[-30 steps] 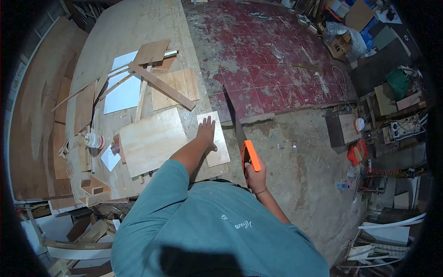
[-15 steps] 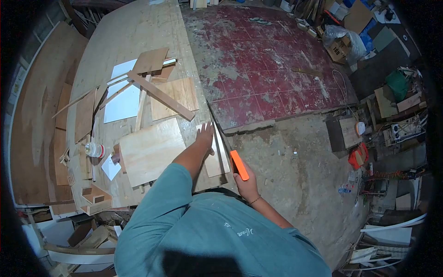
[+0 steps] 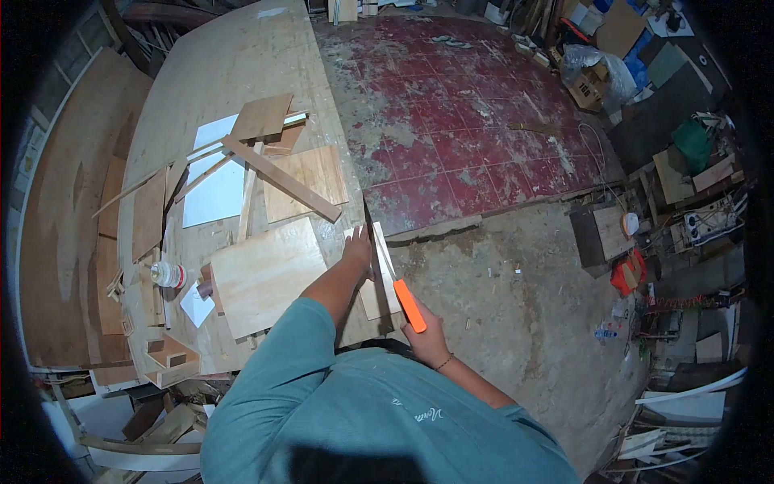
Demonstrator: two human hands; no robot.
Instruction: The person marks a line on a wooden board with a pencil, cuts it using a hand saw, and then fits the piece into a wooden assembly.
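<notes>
My left hand [image 3: 357,248] lies flat on a narrow pale board [image 3: 372,300] at the right edge of the workbench, fingers stretched out. In my right hand [image 3: 428,337] is a handsaw [image 3: 409,306], gripped by its orange handle. The saw's thin blade points away from me along the board's right side and seems to touch it; the teeth cannot be made out. A larger light plywood panel [image 3: 270,274] lies left of my left forearm. Beyond my left hand, a brown wooden strip [image 3: 282,179] rests across other pieces.
The long wooden workbench [image 3: 242,56] carries plywood offcuts, a white sheet [image 3: 211,194], a white tub [image 3: 168,275] and a small wooden box frame [image 3: 172,355]. To the right is concrete floor [image 3: 500,323], with red tiles [image 3: 476,105] beyond. Clutter lines the far right wall.
My right hand has brought the saw from beside the bench edge to the board, its blade now lying along the board. My left hand stays on the board, slightly lower in view.
</notes>
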